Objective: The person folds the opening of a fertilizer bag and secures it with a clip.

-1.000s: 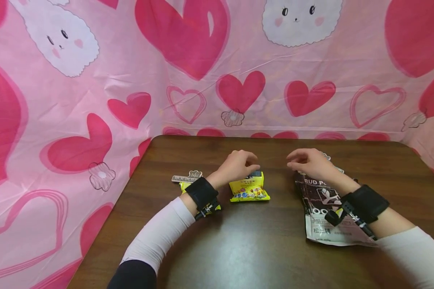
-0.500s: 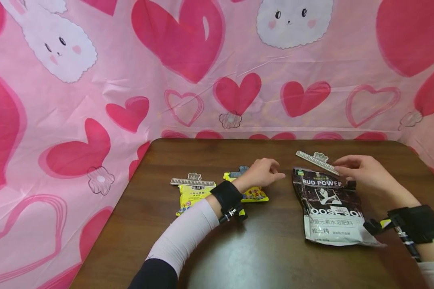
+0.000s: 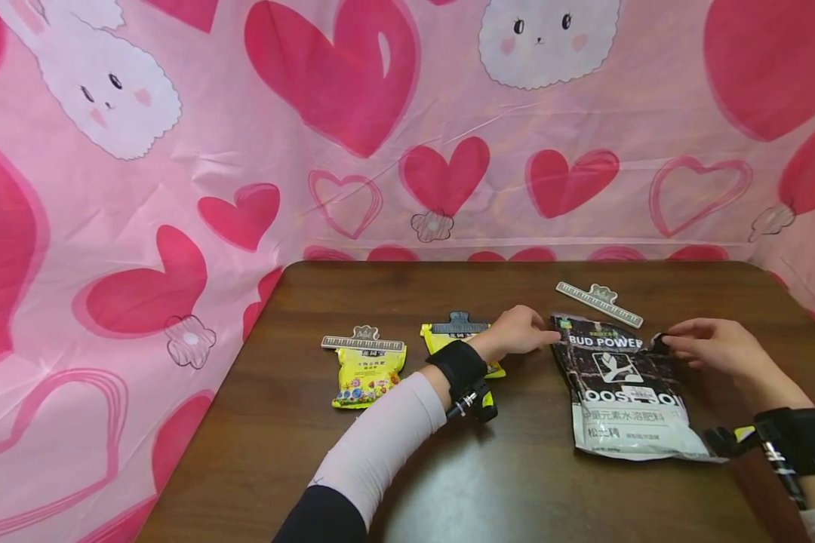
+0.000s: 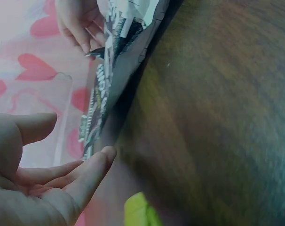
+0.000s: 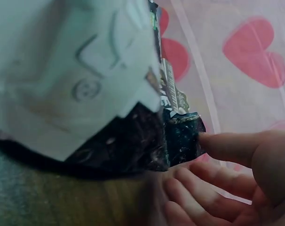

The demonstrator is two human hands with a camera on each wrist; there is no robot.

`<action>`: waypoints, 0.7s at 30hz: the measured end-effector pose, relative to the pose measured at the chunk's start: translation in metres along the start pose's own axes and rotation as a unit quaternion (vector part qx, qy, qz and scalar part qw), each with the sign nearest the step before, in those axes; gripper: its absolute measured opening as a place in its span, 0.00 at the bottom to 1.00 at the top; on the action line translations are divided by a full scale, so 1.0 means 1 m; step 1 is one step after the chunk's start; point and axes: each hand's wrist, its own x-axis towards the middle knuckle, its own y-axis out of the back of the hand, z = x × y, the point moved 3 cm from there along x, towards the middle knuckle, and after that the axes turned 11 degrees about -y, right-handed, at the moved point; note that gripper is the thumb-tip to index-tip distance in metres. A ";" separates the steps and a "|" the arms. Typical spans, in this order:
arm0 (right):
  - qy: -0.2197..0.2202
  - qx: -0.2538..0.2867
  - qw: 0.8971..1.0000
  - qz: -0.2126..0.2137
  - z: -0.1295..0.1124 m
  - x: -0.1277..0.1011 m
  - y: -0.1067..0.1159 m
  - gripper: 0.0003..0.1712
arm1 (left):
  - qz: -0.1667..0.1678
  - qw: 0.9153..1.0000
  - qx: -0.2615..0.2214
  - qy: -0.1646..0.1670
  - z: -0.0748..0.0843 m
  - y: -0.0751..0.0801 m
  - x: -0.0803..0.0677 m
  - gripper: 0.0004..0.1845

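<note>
A black and white fertilizer bag (image 3: 625, 400) marked BUD POWER lies on the table, right of the middle. My right hand (image 3: 720, 347) pinches its upper right corner, thumb in front and fingers behind; in the right wrist view that dark corner (image 5: 182, 141) stands up at the thumb tip. Reaching in from the other side, my left hand (image 3: 516, 332) has its fingers extended, fingertips right at the bag's upper left edge. In the left wrist view its thumb and fingers (image 4: 93, 172) are spread apart. Behind the bag lies a loose light bag clip (image 3: 601, 303) with a piano-key pattern.
Two small yellow packets stand to the left: one (image 3: 367, 373) with a light piano-key clip (image 3: 363, 341) across its top, the other (image 3: 441, 341) with a dark clip (image 3: 458, 324), partly behind my left forearm. Pink heart-print cloth (image 3: 353, 204) rises behind the brown table (image 3: 244, 452).
My left hand has moved right, from the yellow packet to the bag's left edge. My right hand has gone from the loose clip to the bag's upper right corner and now pinches it.
</note>
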 end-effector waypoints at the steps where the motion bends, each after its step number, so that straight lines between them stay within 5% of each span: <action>1: -0.006 0.005 1.000 -0.013 0.002 0.000 -0.001 0.38 | 0.004 1.000 -0.007 0.006 0.001 -0.003 0.001 0.23; 11: -0.022 0.039 0.996 -0.080 0.004 -0.002 -0.006 0.35 | 0.017 0.994 -0.098 0.051 -0.002 -0.012 0.005 0.25; 21: -0.032 0.034 0.996 -0.079 0.001 0.000 -0.010 0.30 | 0.023 0.976 -0.202 0.078 -0.002 -0.020 0.009 0.17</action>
